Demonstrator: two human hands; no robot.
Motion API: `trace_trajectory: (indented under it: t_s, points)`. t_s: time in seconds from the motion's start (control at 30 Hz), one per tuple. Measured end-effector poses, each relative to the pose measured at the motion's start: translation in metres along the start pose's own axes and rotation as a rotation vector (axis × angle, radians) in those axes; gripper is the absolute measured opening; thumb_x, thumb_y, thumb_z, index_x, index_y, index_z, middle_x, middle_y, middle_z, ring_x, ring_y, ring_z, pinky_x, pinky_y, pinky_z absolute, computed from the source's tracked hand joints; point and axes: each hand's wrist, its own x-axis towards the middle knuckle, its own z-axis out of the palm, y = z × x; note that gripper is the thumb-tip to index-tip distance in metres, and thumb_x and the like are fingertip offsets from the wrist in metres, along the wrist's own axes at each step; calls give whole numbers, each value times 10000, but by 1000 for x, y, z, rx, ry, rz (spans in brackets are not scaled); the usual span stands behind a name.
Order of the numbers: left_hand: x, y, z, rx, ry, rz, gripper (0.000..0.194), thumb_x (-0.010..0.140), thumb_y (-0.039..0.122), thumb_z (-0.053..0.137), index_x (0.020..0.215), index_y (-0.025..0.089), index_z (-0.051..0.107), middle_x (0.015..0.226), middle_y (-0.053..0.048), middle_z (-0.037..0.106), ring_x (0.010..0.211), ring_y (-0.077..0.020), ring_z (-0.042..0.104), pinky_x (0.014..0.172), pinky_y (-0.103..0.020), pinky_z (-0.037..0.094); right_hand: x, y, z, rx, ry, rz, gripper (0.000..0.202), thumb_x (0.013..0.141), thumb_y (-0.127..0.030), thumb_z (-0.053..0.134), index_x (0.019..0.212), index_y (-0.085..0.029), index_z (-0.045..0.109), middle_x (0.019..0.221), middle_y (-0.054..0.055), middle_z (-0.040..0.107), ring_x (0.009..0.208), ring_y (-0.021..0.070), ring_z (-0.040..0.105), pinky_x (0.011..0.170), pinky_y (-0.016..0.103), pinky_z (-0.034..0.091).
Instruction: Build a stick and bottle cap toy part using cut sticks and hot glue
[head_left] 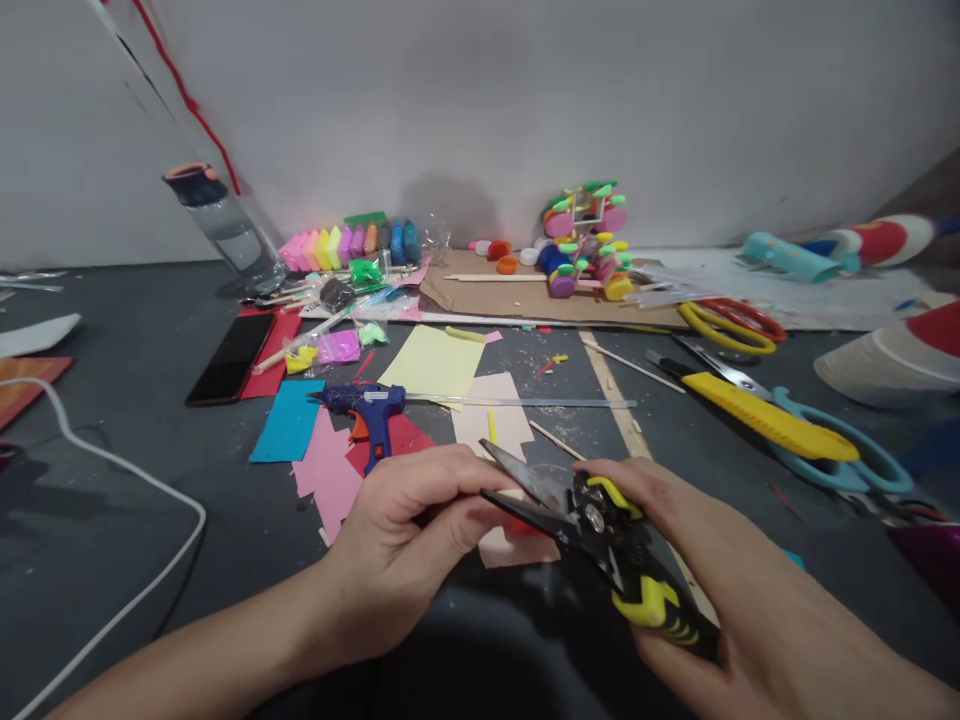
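My right hand (697, 540) grips black-and-yellow snips (596, 515) by the handles, their blades parted and pointing left. Close to the blade tips, my left hand (420, 530) is closed in a pinch. A small pale piece (514, 494) shows between the blades at my left fingertips, with something red just below; its kind is mostly hidden by fingers and blades. Beneath the hands lie pale pink paper (502, 400) and a short yellow strip (492, 427). Behind my left hand rests a blue glue gun (375, 405) with a clear glue stick in its back.
A yellow utility knife (772, 415) and blue-handled scissors (847, 450) lie at the right. Colourful wheeled models (589, 245) stand on cardboard (480, 290) at the back. A phone (229, 360), a water bottle (232, 235) and a white cable (142, 465) are on the left.
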Motion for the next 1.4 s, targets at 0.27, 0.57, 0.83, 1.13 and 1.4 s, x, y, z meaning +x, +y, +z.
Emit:
trace_trajectory:
  t_s: [0.27, 0.57, 0.83, 1.13, 1.4]
  points:
    - [6, -2, -2, 99, 26, -15, 221, 876, 36, 633, 759, 185, 748, 781, -17, 783, 727, -126, 714, 672, -177, 550, -4, 9, 15, 12, 9, -11, 640, 813, -233, 479, 1436, -190, 338, 1288, 132, 634, 1129, 272, 673, 939, 365, 592]
    - [7, -5, 4, 116, 78, -35, 276, 861, 28, 619, 648, 182, 701, 649, 3, 712, 604, -103, 635, 583, -168, 509, 4, 3, 14, -27, 71, -61, 516, 822, -220, 462, 1331, -157, 408, 1077, 160, 695, 885, 284, 726, 697, 332, 644]
    - [4, -4, 9, 51, 130, -64, 273, 837, 43, 659, 610, 187, 709, 604, 17, 711, 569, -93, 634, 568, -153, 518, 5, -3, 20, 75, 64, 80, 545, 754, -191, 537, 1299, -214, 552, 991, 95, 724, 863, 286, 707, 739, 343, 619]
    - [3, -6, 7, 76, 131, -44, 257, 882, 112, 661, 643, 179, 728, 647, -17, 731, 599, -113, 661, 583, -181, 545, 5, -2, 20, 60, 50, 118, 553, 783, -306, 606, 1326, -204, 577, 1066, 117, 713, 988, 324, 683, 784, 369, 616]
    - [2, -4, 10, 34, 120, -96, 268, 854, 63, 648, 645, 200, 744, 705, -9, 762, 622, -121, 678, 568, -184, 559, 9, -2, 11, 33, 113, -35, 445, 818, -176, 440, 1262, -201, 435, 1003, 106, 708, 835, 245, 717, 679, 282, 620]
